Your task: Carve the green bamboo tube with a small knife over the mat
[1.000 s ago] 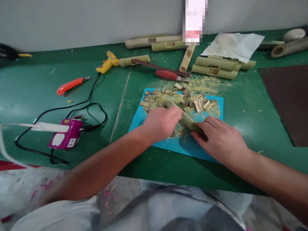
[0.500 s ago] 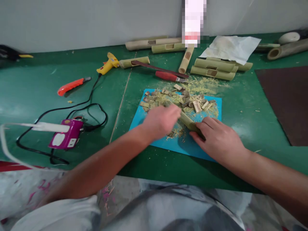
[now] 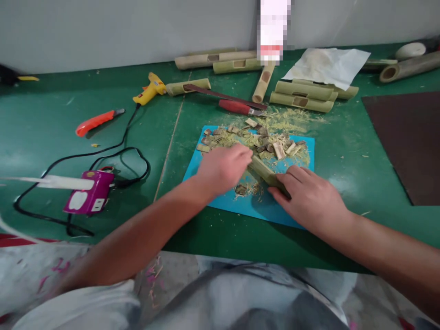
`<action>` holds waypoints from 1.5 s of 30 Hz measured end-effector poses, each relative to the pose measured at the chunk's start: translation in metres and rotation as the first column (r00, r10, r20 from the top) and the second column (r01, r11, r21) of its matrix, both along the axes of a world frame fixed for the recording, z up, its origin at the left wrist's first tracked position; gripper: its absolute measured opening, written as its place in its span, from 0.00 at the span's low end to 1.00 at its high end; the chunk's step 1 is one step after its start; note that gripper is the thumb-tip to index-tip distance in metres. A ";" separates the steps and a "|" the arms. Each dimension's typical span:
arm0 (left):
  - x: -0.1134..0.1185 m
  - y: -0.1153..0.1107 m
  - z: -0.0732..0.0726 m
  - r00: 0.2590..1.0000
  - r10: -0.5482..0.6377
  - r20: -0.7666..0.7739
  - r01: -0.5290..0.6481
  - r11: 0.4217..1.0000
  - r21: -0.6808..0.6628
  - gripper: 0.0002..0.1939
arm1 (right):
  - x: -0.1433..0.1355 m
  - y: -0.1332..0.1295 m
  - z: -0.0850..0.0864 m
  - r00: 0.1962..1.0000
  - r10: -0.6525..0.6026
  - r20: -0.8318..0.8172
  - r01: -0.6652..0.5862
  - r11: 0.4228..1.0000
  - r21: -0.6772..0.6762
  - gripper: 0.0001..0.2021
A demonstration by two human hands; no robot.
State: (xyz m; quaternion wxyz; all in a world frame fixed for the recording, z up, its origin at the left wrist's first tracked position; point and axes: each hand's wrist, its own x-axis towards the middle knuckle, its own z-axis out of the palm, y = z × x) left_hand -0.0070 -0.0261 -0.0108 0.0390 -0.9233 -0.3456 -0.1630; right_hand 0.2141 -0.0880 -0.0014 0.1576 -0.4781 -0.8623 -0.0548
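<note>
A green bamboo tube lies at a slant over a blue mat. My right hand is wrapped around its near end, thumb on the left side. At the far end, my left hand is closed and slightly blurred, with its fingertips at the tube. Whatever the left fingers hold is hidden. Bamboo chips and pale shavings cover the back of the mat, and a smaller heap of shavings lies below the left hand.
Behind the mat are a red-handled knife, a flat dark strip and several notched bamboo tubes. Left are an orange cutter, a yellow glue gun and a purple power adapter with cables. A dark board lies right.
My left hand has moved slightly down and left along the tube's far end. My right hand keeps its grip on the tube. The whole view has shifted a little.
</note>
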 end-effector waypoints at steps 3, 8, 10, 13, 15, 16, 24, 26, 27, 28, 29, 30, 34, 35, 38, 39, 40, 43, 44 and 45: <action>-0.001 0.001 -0.001 0.997 -0.069 -0.045 0.067 0.996 -0.063 0.18 | 0.000 0.000 -0.001 1.000 0.002 0.004 -0.002 1.000 -0.010 0.13; 0.002 -0.001 0.000 1.000 -0.016 -0.022 0.016 1.000 0.003 0.21 | -0.001 0.000 -0.001 1.000 0.007 0.014 -0.008 0.999 0.050 0.13; 0.001 -0.001 -0.001 0.996 -0.075 -0.047 0.074 0.997 -0.008 0.20 | -0.002 0.000 0.000 1.000 0.024 0.013 -0.025 0.997 0.075 0.13; -0.006 0.005 -0.003 0.999 -0.039 0.013 0.039 0.999 0.018 0.18 | -0.001 0.001 0.000 1.000 0.007 -0.013 -0.006 0.999 0.054 0.13; -0.010 0.009 -0.003 0.997 0.057 0.055 -0.058 0.998 0.032 0.18 | 0.000 0.001 -0.001 1.000 0.001 -0.023 -0.001 0.999 0.035 0.13; -0.012 0.010 -0.003 0.996 0.077 0.052 -0.079 0.996 0.030 0.18 | 0.001 0.001 -0.001 1.000 0.006 -0.023 -0.006 0.999 0.031 0.13; -0.024 0.029 -0.005 0.992 0.084 0.095 -0.091 0.993 0.072 0.15 | 0.003 0.002 -0.003 1.000 0.000 -0.023 0.000 1.000 0.016 0.13; -0.028 0.037 -0.006 0.986 0.112 0.126 -0.122 0.990 0.074 0.14 | 0.002 0.002 -0.002 1.000 0.007 -0.021 -0.007 1.000 0.023 0.14; -0.029 0.039 -0.006 0.984 0.105 0.141 -0.116 0.991 0.072 0.14 | 0.002 0.002 -0.002 1.000 0.011 -0.020 -0.011 1.000 0.022 0.14; -0.029 0.040 -0.006 0.984 0.092 0.156 -0.103 0.993 0.065 0.13 | 0.002 0.002 -0.002 1.000 0.009 -0.022 -0.008 1.000 0.021 0.14; -0.029 0.040 -0.006 0.983 0.077 0.169 -0.087 0.995 0.053 0.13 | 0.002 0.002 -0.002 1.000 0.006 -0.024 -0.006 1.000 0.020 0.14; -0.029 0.040 -0.006 0.981 0.068 0.182 -0.076 0.996 0.038 0.13 | 0.002 0.002 -0.002 1.000 0.003 -0.027 -0.003 1.000 0.023 0.14; -0.028 0.041 -0.008 0.969 0.062 0.240 -0.057 0.998 -0.027 0.12 | 0.002 0.003 -0.001 0.999 0.003 -0.040 0.000 0.998 0.063 0.14; -0.029 0.041 -0.009 0.965 0.063 0.255 -0.053 0.998 -0.044 0.12 | 0.002 0.003 -0.001 0.999 0.005 -0.044 -0.002 0.997 0.076 0.14; -0.030 0.042 -0.008 0.947 0.064 0.316 -0.036 0.995 -0.093 0.12 | 0.002 0.003 -0.001 0.999 0.007 -0.047 -0.002 0.996 0.094 0.14; -0.030 0.042 -0.007 0.932 0.076 0.355 -0.041 0.993 -0.107 0.12 | 0.002 0.003 -0.001 0.999 0.006 -0.045 -0.002 0.996 0.092 0.14; -0.029 0.041 -0.006 0.906 0.103 0.411 -0.057 0.991 -0.123 0.11 | 0.002 0.003 -0.001 0.999 0.004 -0.042 0.000 0.996 0.087 0.14; -0.023 0.036 0.000 0.765 0.276 0.582 -0.123 0.950 -0.288 0.08 | 0.002 0.002 -0.002 0.999 -0.001 -0.034 0.004 0.997 0.079 0.14; -0.020 0.034 0.001 0.711 0.346 0.612 -0.118 0.917 -0.382 0.07 | 0.002 0.002 -0.003 0.999 0.000 -0.032 0.003 0.997 0.080 0.14; -0.018 0.033 0.002 0.664 0.413 0.624 -0.096 0.874 -0.477 0.07 | 0.002 0.002 -0.003 0.999 0.000 -0.032 0.003 0.997 0.081 0.14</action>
